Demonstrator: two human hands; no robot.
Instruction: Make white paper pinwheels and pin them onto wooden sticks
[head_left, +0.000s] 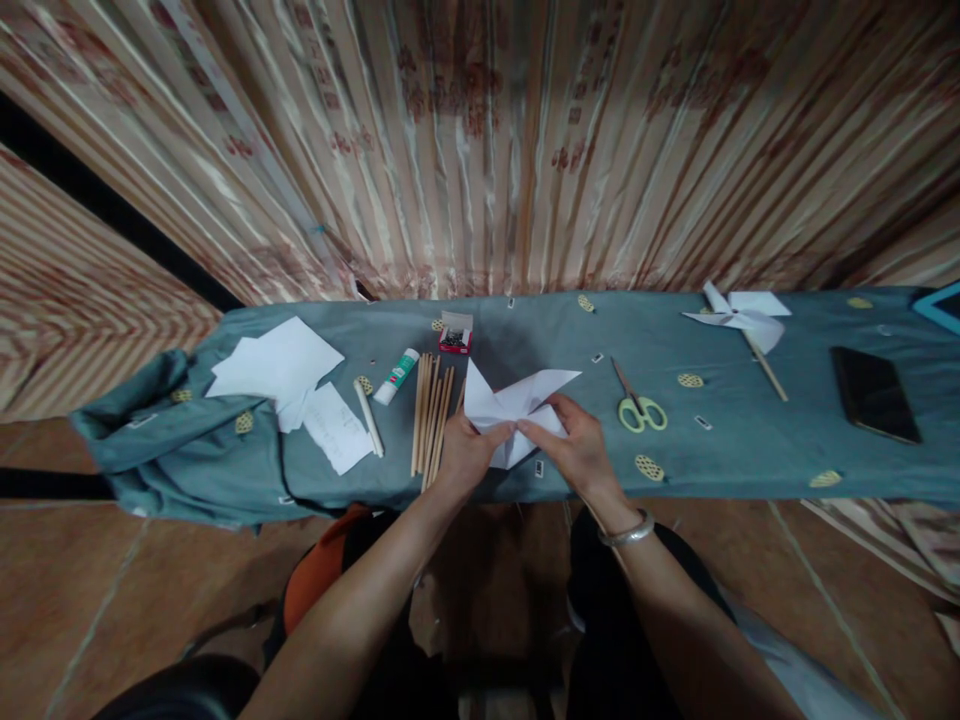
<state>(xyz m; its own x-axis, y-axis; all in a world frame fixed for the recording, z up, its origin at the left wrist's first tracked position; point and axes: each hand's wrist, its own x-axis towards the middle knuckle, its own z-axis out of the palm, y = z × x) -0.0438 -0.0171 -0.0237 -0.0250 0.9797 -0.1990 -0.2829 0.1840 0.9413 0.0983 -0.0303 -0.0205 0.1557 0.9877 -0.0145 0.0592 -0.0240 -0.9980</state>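
A white paper pinwheel with folded blades is held between both hands above the near edge of the cloth. My left hand grips its left side, the thumb pressed near the middle. From the other side, my right hand pinches it, its thumb also close to the centre. The fingers behind the paper are hidden. Just left of my left hand lie several wooden sticks. A small red box of pins or tacks stands open behind them. Scissors with yellow-green handles rest to the right of my right hand.
A glue stick, a white pen-like stick, a marked paper and white paper sheets lie left. Rightward are a pinwheel on a stick, a black phone and a blue-edged device. A curtain hangs behind.
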